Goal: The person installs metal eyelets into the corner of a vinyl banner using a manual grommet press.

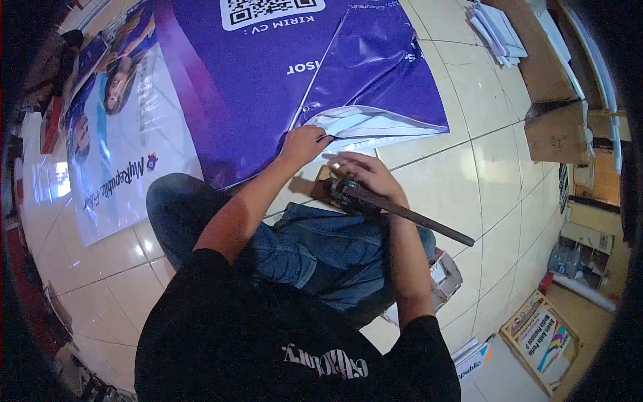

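Note:
My left hand (306,143) is closed on the near edge of a large purple vinyl banner (248,80), fingers pinching the folded border. Beside that hand the banner's corner is turned up, baring its white underside (375,126). My right hand (368,173) hovers at the head of a dark metal lever press (348,191), fingers stretched out and slightly blurred towards the banner edge. The press's long handle (435,224) points down to the right, crossing my right wrist in this view. A wooden block (324,179) shows at the base of the press, in front of my crossed legs.
A second, white printed banner (134,181) lies at left on the tiled floor (495,174). Cardboard (556,130) and stacked papers (497,33) stand at upper right. A small open box (445,275) sits by my right knee; a framed sign (546,342) is at lower right.

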Demonstrator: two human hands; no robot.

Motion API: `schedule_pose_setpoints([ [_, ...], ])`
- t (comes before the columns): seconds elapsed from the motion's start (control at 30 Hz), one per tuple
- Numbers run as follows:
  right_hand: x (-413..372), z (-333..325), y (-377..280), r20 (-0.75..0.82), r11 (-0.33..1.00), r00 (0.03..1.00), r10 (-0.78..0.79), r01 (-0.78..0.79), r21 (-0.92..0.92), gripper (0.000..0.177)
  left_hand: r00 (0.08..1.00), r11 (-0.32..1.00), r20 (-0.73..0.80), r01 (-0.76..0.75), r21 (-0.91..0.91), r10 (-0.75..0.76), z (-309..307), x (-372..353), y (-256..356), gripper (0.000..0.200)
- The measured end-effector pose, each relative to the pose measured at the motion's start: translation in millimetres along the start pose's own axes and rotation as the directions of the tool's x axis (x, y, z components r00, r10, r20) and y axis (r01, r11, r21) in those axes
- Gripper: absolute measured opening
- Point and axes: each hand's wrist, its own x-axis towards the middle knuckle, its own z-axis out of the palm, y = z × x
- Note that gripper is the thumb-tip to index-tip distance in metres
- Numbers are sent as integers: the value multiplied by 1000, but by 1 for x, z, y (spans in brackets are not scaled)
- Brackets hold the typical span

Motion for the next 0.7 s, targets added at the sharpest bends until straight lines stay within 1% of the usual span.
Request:
schedule_pose_setpoints([
  [0.03, 9, 4, -6, 2, 1000, 1000, 5, -5, -2, 42, 1000, 1000, 0, 3, -4, -3, -2, 0, 1, 26],
  [0.07, 18, 5, -13, 21, 985, 1000, -1, 5, -174, 42, 1000, 1000, 8, -15, -7, 15, -3, -1, 2, 26],
  [0.1, 24, 6, -17, 43, 941, 999, -4, 18, -337, 42, 999, 999, 17, -31, -9, 31, -2, -2, 0, 26],
  [0.13, 26, 7, -14, 51, 943, 999, -1, 18, -333, 42, 998, 998, -2, -56, 11, 56, 4, -1, -5, 25],
  [0.17, 30, 8, -12, 9, 920, 1000, -23, 24, -391, 41, 999, 999, -1, -49, 18, 49, 5, 0, -9, 25],
  [0.2, 35, 8, -10, -34, 894, 998, -50, 29, -448, 41, 998, 998, -17, -60, -34, 59, 3, 2, -10, 24],
  [0.23, 36, 7, -6, -33, 898, 998, -54, 34, -439, 41, 997, 994, -31, -73, -87, 70, 1, 3, -12, 24],
  [0.27, 34, 6, -2, -59, 914, 995, -84, 54, -403, 41, 1000, 987, 7, -6, -160, 7, -1, 6, -14, 27],
  [0.3, 31, 3, 3, -89, 926, 990, -111, 71, -370, 41, 1000, 987, 13, -7, -159, 9, -7, 10, -14, 27],
  [0.33, 31, 2, 9, -100, 879, 978, -182, 117, -462, 43, 993, 989, 116, 51, -136, -35, -14, 15, -14, 29],
  [0.37, 30, -1, 15, -106, 878, 978, -178, 110, -465, 43, 973, 989, 215, 105, -109, -79, -17, 19, -13, 32],
  [0.4, 30, 0, 14, -92, 872, 989, -116, 57, -485, 46, 975, 978, 209, 110, -180, -71, -16, 19, -17, 33],
  [0.43, 30, 0, 12, -78, 863, 996, -53, 6, -506, 48, 976, 977, 210, 106, -186, -66, -13, 18, -19, 33],
  [0.47, 31, 1, 10, -66, 755, 991, -119, 47, -654, 51, 970, 972, 228, 134, -196, -88, -11, 18, -21, 33],
  [0.5, 31, 2, 3, -64, 750, 991, -121, 49, -659, 51, 964, 966, 244, 162, -203, -110, -10, 17, -22, 32],
  [0.53, 30, 3, -5, -91, 712, 990, -108, 13, -702, 51, 974, 972, 209, 127, -197, -85, -9, 16, -20, 33],
  [0.57, 30, 5, -11, -119, 674, 988, -97, -23, -739, 51, 975, 972, 203, 127, -197, -87, -6, 14, -21, 33],
  [0.6, 30, 6, -7, -129, 661, 974, -187, 27, -750, 48, 994, 984, 113, 27, -175, -7, -5, 12, -20, 32],
  [0.63, 30, 4, -4, -127, 662, 973, -190, 32, -748, 48, 997, 987, 26, -72, -142, 76, -5, 10, -20, 31],
  [0.67, 29, 1, -1, -129, 691, 991, -48, -60, -720, 45, 992, 995, 115, 56, -88, -46, -6, 12, -20, 28],
  [0.7, 29, -1, 1, -126, 705, 988, 94, -156, -692, 43, 993, 995, 113, 56, -85, -46, -10, 14, -23, 28],
])
